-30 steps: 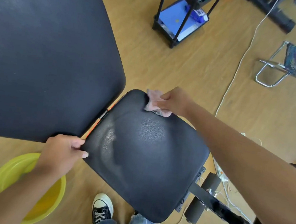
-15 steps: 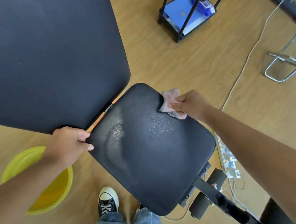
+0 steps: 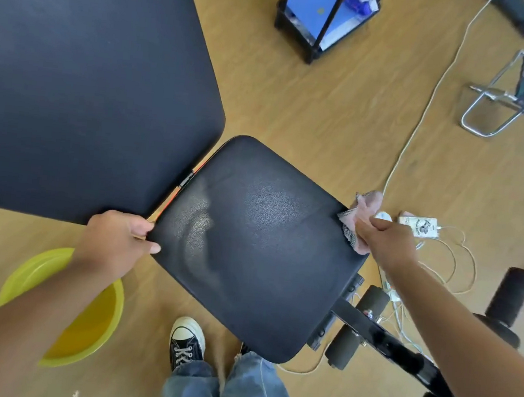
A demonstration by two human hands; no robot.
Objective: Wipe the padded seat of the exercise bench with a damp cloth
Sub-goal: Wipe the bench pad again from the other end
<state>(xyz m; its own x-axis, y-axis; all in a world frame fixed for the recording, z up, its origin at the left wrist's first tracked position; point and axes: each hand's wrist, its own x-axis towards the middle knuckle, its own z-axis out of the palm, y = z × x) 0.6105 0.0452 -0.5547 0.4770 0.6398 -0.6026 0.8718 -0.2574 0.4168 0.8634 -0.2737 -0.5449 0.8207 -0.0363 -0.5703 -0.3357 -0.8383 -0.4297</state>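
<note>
The black padded seat (image 3: 259,249) of the exercise bench fills the middle of the view, with damp streaks on its left half. My right hand (image 3: 387,242) is closed on a pink cloth (image 3: 363,214) and presses it against the seat's far right corner. My left hand (image 3: 115,242) grips the seat's left corner, thumb on top. The black padded backrest (image 3: 82,85) rises at the upper left, separated from the seat by a narrow gap.
A yellow basin (image 3: 88,325) with water sits on the wooden floor at lower left, under my left forearm. A white cable and power strip (image 3: 418,226) lie right of the seat. Foam rollers (image 3: 357,326), a black rack (image 3: 323,15) and a folding stool (image 3: 520,95) stand around.
My right hand has dragged the cloth along the seat's far edge, from near the top corner to the right corner. My left hand has kept its grip on the left corner.
</note>
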